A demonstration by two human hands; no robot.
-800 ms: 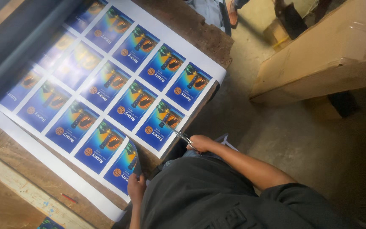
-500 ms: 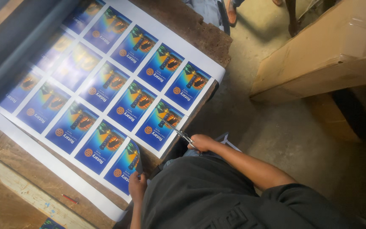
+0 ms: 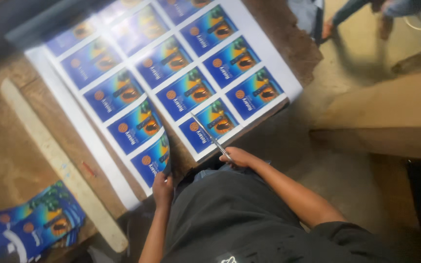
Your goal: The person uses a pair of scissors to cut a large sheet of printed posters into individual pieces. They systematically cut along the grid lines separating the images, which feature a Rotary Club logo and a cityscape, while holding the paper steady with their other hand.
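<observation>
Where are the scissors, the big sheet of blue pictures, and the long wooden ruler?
scissors [image 3: 209, 135], head view, on the thin blades over the sheet.
printed sheet [image 3: 86, 127], head view, on its white left margin.
wooden ruler [image 3: 59, 163], head view, on the middle of its pale length.

big white printed sheet of blue labels [image 3: 171, 83] lies on the worn brown wooden table [image 3: 6, 160], long pale wooden ruler [image 3: 64, 170] left of it, stack of cut blue labels [image 3: 35, 229] further left at the near edge.

The left hand [image 3: 162, 187] reached forward with its forearm nearly straight, its grip pinched shut. The right hand [image 3: 237, 157] sat further right, fingers curled closed, forearm bare and angled back toward the torso.
</observation>
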